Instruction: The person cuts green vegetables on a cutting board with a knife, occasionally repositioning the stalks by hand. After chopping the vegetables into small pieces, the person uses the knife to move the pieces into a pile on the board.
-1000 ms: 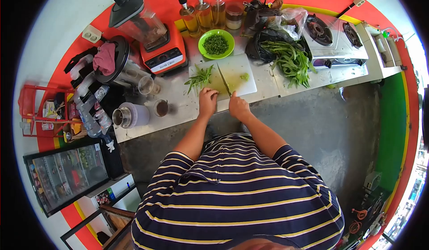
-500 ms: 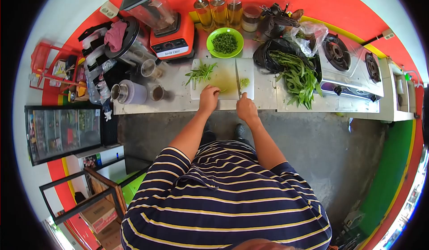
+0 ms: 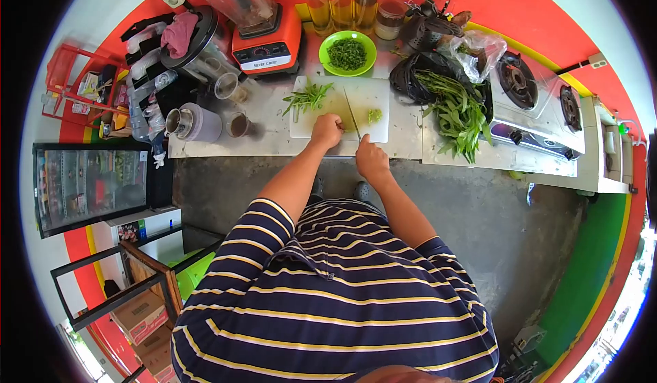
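A white cutting board (image 3: 373,133) lies on the steel counter. My left hand (image 3: 328,130) rests curled on the board, pressing down green stalks that are mostly hidden under it. My right hand (image 3: 370,157) grips the handle of a knife (image 3: 351,113) whose blade points away across the board, just right of my left hand. A small heap of chopped greens (image 3: 374,115) sits to the right of the blade. A loose bunch of green stalks (image 3: 306,98) lies at the board's far left corner.
A green bowl of chopped greens (image 3: 348,53) stands behind the board, with three oil bottles (image 3: 340,3) beyond it. An orange blender (image 3: 263,31) is at the left, cups (image 3: 237,124) beside it. Leafy greens on a black bag (image 3: 448,106) and a gas stove (image 3: 537,106) lie to the right.
The view has shifted slightly. My left hand moved forward onto the board, and the knife blade tilted to point further left.
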The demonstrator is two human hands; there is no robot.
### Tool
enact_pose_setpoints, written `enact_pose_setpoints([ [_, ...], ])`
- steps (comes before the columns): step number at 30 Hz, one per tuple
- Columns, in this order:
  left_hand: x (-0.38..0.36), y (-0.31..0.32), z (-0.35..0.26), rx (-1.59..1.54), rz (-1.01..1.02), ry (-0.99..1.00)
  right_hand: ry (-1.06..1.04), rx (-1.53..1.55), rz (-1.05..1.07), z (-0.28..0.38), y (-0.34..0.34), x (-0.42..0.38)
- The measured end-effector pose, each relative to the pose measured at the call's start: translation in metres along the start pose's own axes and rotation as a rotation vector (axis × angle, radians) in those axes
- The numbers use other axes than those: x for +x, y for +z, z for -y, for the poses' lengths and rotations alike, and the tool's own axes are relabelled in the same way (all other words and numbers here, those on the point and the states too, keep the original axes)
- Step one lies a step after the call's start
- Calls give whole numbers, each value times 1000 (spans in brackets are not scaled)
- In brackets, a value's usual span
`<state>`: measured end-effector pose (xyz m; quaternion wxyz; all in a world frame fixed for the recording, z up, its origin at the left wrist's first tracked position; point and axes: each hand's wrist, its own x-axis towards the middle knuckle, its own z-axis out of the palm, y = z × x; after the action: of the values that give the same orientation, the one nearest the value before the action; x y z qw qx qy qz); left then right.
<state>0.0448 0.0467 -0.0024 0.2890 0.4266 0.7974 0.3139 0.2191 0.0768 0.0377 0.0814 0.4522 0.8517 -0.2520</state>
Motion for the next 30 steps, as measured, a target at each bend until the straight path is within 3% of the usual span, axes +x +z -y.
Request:
enact_pose_setpoints([
  [9,19,2,17,-45,107,-114,7,-128,44,16,-13,22],
  [19,13,-4,10,-44,92,-44,90,-127,68,27,-2,2],
  [25,15,1,21,-88,74,-16,72,-138,77,34,-29,3],
  [30,9,-4,17,-167,67,-36,128,-89,58,35,-2,-8],
])
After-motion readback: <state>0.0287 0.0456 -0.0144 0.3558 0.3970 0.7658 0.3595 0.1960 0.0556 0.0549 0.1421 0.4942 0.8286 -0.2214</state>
